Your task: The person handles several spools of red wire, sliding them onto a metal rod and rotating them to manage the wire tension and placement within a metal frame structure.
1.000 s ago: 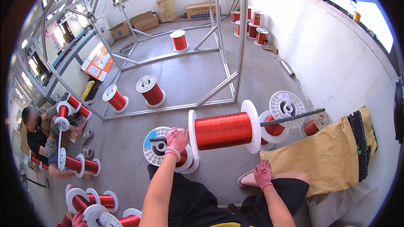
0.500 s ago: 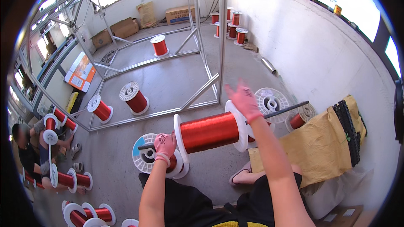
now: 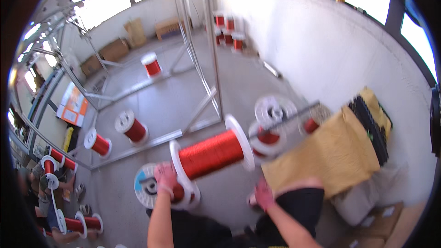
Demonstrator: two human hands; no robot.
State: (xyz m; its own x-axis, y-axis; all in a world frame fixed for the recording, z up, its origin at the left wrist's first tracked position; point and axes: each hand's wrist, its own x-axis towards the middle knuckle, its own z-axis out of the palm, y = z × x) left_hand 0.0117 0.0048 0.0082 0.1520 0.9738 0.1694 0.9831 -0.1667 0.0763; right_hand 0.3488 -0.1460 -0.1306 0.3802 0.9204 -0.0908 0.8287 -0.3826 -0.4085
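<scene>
A large spool of red wire (image 3: 211,155) with white flanges lies on its side in front of me, threaded on a dark rod (image 3: 296,118) that sticks out to the right. Gloved in pink, my left hand (image 3: 166,177) is closed around the rod's left end, close by the left flange. My right hand (image 3: 264,194), also in a pink glove, is low by my right knee, apart from the spool; motion blur hides its fingers. Upright spools with white flanges (image 3: 148,186) stand under both ends of the rod, partly covered by the hand and big spool.
A metal frame (image 3: 202,126) stands ahead, with red spools (image 3: 132,126) inside. Brown paper sacking (image 3: 326,160) lies at the right by the wall. More spools (image 3: 238,41) stand in the far corner. A person (image 3: 39,193) sits at the left among spools (image 3: 73,224).
My right hand has come down from above the spool's right end to beside my knee. My left hand stays at the rod. The whole view has shifted and blurred.
</scene>
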